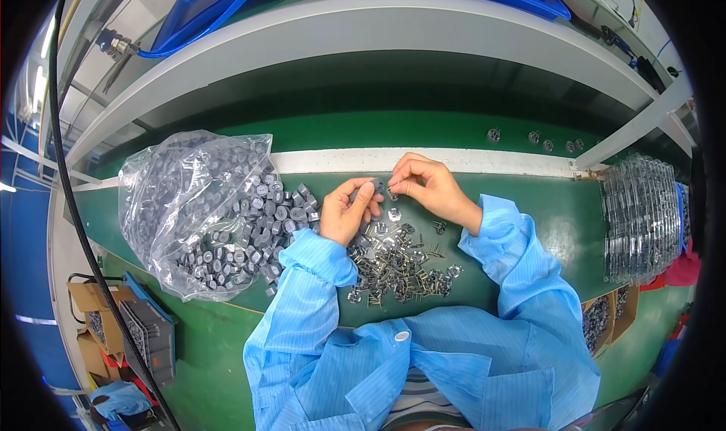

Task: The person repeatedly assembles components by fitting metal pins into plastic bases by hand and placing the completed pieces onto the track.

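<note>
Over the green bench, my left hand (342, 213) pinches a small grey round cap (379, 186) between thumb and fingers. Close against it, my right hand (432, 190) is closed at the fingertips on a small metal part (392, 194), partly hidden by the fingers. Whether cap and part touch, I cannot tell. Below both hands lies a loose pile of small metal parts with thin shafts (404, 268). To the left, many grey caps (283, 215) spill from a clear plastic bag (162, 196).
A white rail (333, 161) crosses behind my hands, with a grey shelf beam (378, 23) above. Several metal parts (534, 137) sit beyond the rail. Clear plastic trays (641, 219) are stacked at the right. Cardboard boxes (624, 314) stand below the bench.
</note>
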A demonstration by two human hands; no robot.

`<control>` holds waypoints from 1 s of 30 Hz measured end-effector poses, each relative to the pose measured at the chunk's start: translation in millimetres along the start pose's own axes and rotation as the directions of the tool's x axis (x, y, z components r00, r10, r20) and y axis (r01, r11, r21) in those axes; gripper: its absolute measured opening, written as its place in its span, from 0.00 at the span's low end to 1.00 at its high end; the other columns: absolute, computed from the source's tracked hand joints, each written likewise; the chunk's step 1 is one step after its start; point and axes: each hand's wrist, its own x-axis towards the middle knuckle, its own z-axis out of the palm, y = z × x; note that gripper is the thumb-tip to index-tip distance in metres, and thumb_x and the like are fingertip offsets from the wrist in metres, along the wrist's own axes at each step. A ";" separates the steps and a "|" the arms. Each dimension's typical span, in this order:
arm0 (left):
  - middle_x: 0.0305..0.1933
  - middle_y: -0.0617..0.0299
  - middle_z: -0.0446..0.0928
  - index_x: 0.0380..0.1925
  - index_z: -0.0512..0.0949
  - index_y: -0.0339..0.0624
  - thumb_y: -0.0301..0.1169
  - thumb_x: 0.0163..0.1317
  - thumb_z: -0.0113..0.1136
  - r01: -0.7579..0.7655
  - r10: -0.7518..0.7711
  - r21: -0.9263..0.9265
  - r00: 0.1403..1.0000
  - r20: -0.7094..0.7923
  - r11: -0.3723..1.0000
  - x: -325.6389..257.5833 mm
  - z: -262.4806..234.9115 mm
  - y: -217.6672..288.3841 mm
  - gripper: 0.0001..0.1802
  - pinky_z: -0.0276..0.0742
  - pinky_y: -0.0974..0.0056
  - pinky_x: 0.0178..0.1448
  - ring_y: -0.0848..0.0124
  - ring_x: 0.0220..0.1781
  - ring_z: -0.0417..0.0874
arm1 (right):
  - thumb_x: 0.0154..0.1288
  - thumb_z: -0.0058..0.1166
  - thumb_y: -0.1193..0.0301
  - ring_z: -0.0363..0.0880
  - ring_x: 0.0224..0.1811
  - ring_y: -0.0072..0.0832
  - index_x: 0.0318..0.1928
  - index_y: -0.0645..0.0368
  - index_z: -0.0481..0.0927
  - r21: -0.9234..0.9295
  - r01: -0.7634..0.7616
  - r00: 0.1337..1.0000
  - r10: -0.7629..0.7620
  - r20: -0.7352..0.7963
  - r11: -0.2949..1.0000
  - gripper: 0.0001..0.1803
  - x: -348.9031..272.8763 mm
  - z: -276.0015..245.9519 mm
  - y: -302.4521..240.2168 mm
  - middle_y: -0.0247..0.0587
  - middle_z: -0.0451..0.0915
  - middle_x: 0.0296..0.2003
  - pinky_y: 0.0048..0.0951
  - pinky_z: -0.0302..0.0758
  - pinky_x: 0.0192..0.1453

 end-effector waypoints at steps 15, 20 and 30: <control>0.16 0.73 0.65 0.27 0.78 0.38 0.38 0.77 0.52 -0.023 0.023 0.355 1.000 0.003 0.935 -7.0 6.0 4.4 0.20 0.59 0.72 0.22 0.85 0.19 0.65 | 0.59 0.65 0.75 0.78 0.37 0.40 0.34 0.63 0.78 -0.541 0.441 0.893 -0.411 0.184 0.716 0.08 -8.9 17.0 -24.5 0.41 0.78 0.33 0.38 0.77 0.38; 0.18 0.71 0.69 0.28 0.76 0.38 0.35 0.77 0.52 -0.085 0.095 0.477 0.995 0.004 0.875 -3.4 4.3 -1.9 0.17 0.63 0.71 0.23 0.84 0.21 0.68 | 0.56 0.67 0.78 0.79 0.35 0.39 0.34 0.63 0.79 -0.583 0.437 0.895 -0.396 0.204 0.685 0.08 -9.5 16.1 -24.9 0.42 0.78 0.32 0.37 0.77 0.37; 0.22 0.62 0.79 0.38 0.73 0.37 0.32 0.75 0.55 -0.101 0.116 0.320 0.993 -0.029 0.942 -7.3 9.7 5.4 0.10 0.71 0.69 0.26 0.80 0.22 0.77 | 0.59 0.65 0.78 0.80 0.37 0.34 0.37 0.63 0.77 -0.203 0.010 0.998 0.002 0.055 0.979 0.09 -13.5 21.0 -24.0 0.42 0.77 0.38 0.33 0.76 0.38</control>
